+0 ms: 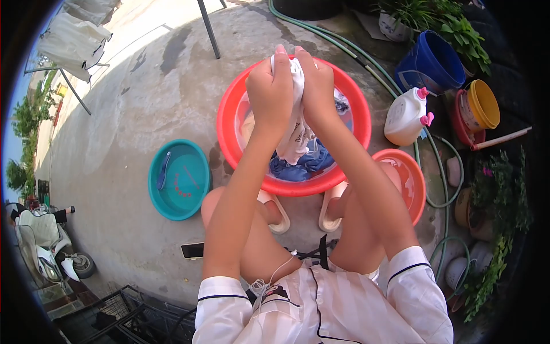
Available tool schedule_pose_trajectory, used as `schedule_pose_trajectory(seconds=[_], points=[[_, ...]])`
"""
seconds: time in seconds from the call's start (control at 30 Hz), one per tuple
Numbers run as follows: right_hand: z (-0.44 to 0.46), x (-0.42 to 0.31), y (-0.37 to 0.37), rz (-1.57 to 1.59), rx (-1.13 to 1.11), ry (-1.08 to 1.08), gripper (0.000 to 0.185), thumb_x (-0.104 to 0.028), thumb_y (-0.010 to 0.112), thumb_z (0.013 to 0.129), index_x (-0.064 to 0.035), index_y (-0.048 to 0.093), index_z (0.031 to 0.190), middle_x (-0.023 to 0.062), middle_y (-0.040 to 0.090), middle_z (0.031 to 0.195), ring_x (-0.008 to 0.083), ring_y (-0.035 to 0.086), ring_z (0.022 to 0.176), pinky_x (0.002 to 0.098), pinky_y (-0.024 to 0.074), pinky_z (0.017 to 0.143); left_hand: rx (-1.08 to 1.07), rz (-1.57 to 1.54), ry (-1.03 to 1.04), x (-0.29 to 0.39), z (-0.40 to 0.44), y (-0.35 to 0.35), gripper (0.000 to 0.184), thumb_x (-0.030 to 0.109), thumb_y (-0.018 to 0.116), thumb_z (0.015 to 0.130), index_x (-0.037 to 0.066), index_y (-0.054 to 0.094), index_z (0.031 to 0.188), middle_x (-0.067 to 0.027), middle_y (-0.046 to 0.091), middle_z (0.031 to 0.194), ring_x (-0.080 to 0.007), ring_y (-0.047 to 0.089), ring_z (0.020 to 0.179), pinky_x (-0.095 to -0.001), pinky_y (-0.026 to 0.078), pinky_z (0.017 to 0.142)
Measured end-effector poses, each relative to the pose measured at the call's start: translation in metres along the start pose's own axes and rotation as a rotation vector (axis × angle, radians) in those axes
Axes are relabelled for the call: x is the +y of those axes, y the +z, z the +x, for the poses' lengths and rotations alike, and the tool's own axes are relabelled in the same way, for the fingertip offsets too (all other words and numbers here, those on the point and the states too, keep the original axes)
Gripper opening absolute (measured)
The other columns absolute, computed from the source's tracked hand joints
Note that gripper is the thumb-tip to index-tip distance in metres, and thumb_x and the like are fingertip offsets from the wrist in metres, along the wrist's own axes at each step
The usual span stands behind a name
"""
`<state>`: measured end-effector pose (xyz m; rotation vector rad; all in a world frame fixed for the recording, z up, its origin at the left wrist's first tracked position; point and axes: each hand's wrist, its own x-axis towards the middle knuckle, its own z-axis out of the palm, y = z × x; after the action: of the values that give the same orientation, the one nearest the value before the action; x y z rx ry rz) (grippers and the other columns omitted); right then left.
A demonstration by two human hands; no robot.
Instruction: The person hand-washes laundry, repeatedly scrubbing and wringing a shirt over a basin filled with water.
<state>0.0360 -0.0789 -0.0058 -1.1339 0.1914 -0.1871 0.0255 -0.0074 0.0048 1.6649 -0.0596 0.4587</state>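
My left hand [271, 86] and my right hand [316, 85] are side by side over a large red basin [226, 123], both closed on a wet white garment [297, 137]. Dark printing shows on the cloth, which hangs down between my forearms into the basin. Beneath it lies blue clothing [312, 163] in the water, with a patterned piece [341, 105] near the right rim. My forearms hide part of the basin's contents.
A teal basin [196, 200] holding a blue brush [164, 170] stands at left; an orange basin [417, 180] sits at right. Detergent jugs [403, 117], a green hose [378, 73], buckets [431, 63] and plants line the right side. A phone [193, 250] lies on the concrete.
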Motion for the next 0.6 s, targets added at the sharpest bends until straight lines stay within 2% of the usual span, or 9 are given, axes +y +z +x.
schedule_pose_trajectory(seconds=[0.1, 0.2, 0.23, 0.33, 0.43, 0.53, 0.57, 0.6], points=[[-0.013, -0.006, 0.001, -0.225, -0.07, -0.081, 0.038, -0.025, 0.051, 0.085, 0.0022, 0.053, 0.058, 0.0025, 0.049, 0.05, 0.0084, 0.043, 0.048, 0.0273, 0.0348, 0.048, 0.068, 0.008, -0.022, -0.013, 0.014, -0.009, 0.045, 0.029, 0.045, 0.09, -0.001, 0.044, 0.058, -0.0036, 0.039, 0.048, -0.0098, 0.034, 0.047, -0.0302, 0.029, 0.045], [-0.027, -0.009, 0.005, -0.304, -0.171, -0.164, 0.038, -0.025, 0.051, 0.085, 0.0047, 0.055, 0.062, 0.0036, 0.049, 0.05, 0.008, 0.043, 0.049, 0.0273, 0.0347, 0.047, 0.098, -0.086, -0.07, -0.023, 0.024, -0.017, 0.046, 0.03, 0.044, 0.09, -0.001, 0.044, 0.057, -0.0036, 0.039, 0.047, -0.0096, 0.034, 0.047, -0.0302, 0.029, 0.045], [-0.026, 0.0, 0.01, -0.302, -0.18, -0.259, 0.037, -0.025, 0.052, 0.084, 0.0064, 0.056, 0.065, 0.005, 0.051, 0.051, 0.0082, 0.043, 0.05, 0.0276, 0.0345, 0.046, 0.099, -0.128, -0.091, -0.022, 0.025, -0.018, 0.046, 0.031, 0.044, 0.09, 0.0, 0.044, 0.056, -0.0037, 0.039, 0.047, -0.0097, 0.035, 0.047, -0.0304, 0.029, 0.045], [-0.018, 0.003, 0.006, -0.205, -0.127, -0.197, 0.037, -0.024, 0.052, 0.084, 0.0032, 0.055, 0.06, 0.0032, 0.05, 0.05, 0.0085, 0.044, 0.048, 0.0266, 0.0343, 0.046, 0.067, -0.107, -0.098, -0.017, 0.02, -0.011, 0.045, 0.03, 0.044, 0.09, -0.001, 0.045, 0.057, -0.0047, 0.04, 0.047, -0.0104, 0.036, 0.047, -0.0312, 0.03, 0.045], [0.004, 0.0, -0.005, 0.01, -0.043, 0.028, 0.036, -0.024, 0.052, 0.085, -0.0024, 0.052, 0.055, 0.0005, 0.048, 0.051, 0.0081, 0.043, 0.046, 0.0257, 0.0335, 0.045, 0.003, 0.004, -0.011, -0.001, 0.001, 0.003, 0.044, 0.029, 0.045, 0.09, -0.002, 0.046, 0.059, -0.0058, 0.041, 0.048, -0.011, 0.038, 0.047, -0.0321, 0.032, 0.046], [0.012, -0.002, -0.01, 0.061, -0.022, 0.014, 0.035, -0.024, 0.052, 0.085, -0.0071, 0.05, 0.055, -0.0014, 0.046, 0.052, 0.0071, 0.041, 0.046, 0.0251, 0.032, 0.044, -0.019, 0.062, 0.161, 0.009, -0.018, 0.017, 0.043, 0.028, 0.045, 0.09, -0.002, 0.047, 0.06, -0.0062, 0.041, 0.048, -0.0115, 0.038, 0.047, -0.0326, 0.032, 0.046], [0.009, -0.002, -0.009, 0.083, 0.0, 0.027, 0.034, -0.024, 0.052, 0.085, -0.0049, 0.051, 0.057, -0.0006, 0.048, 0.053, 0.0069, 0.04, 0.047, 0.0254, 0.0319, 0.045, -0.064, 0.035, 0.098, 0.01, -0.017, 0.015, 0.042, 0.029, 0.045, 0.092, 0.002, 0.048, 0.06, 0.0036, 0.042, 0.054, -0.0049, 0.035, 0.054, -0.025, 0.03, 0.048], [0.007, -0.002, -0.008, 0.073, -0.003, 0.023, 0.034, -0.024, 0.052, 0.085, -0.0045, 0.051, 0.057, -0.0005, 0.048, 0.053, 0.0068, 0.04, 0.048, 0.0254, 0.0322, 0.045, -0.064, -0.004, 0.058, 0.011, -0.015, 0.012, 0.042, 0.029, 0.046, 0.092, 0.002, 0.048, 0.06, 0.0037, 0.042, 0.054, -0.0049, 0.035, 0.054, -0.0252, 0.03, 0.048]])
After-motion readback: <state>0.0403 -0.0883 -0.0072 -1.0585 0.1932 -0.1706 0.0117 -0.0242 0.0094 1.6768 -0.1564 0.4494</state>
